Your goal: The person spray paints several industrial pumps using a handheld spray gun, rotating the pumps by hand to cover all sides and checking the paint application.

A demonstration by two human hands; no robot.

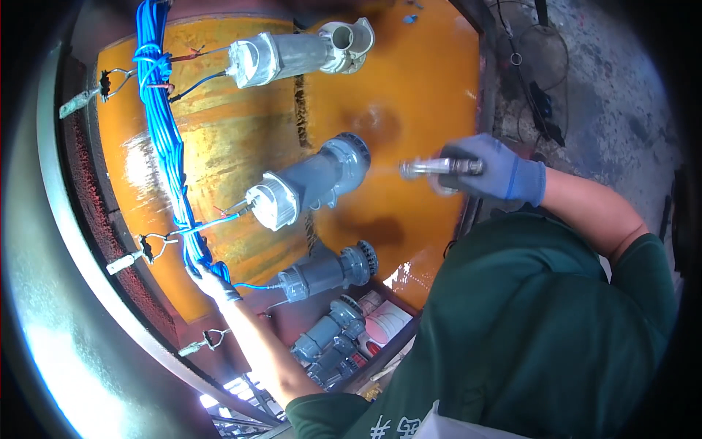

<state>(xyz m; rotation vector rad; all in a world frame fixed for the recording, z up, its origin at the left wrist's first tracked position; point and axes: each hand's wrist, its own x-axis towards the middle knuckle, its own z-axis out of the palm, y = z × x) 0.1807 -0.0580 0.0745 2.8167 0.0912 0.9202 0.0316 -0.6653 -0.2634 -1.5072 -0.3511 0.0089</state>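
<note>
- Our right hand [497,167] was wrapped around a spray gun [420,167], a bit blurry, with the nozzle facing the middle grey pump [311,181].
- That pump sat tilted in front of the orange panel [431,88], between the pale pump [292,57] and the lower grey pump [322,276].
- Our left hand [210,282], well apart from the right, looked closed on the bottom of the blue cable bundle [164,146]; the fingers were partly hidden.
- Our worry: tugging that bundle could've swung the pump mid-spray, since a blue lead ran to it, and left a patchy coat.
- Hanging too long on one spot might've caused runs.
- Drifting wide, we'd probably have hit the cables or the neighbouring pumps with overspray.
</note>
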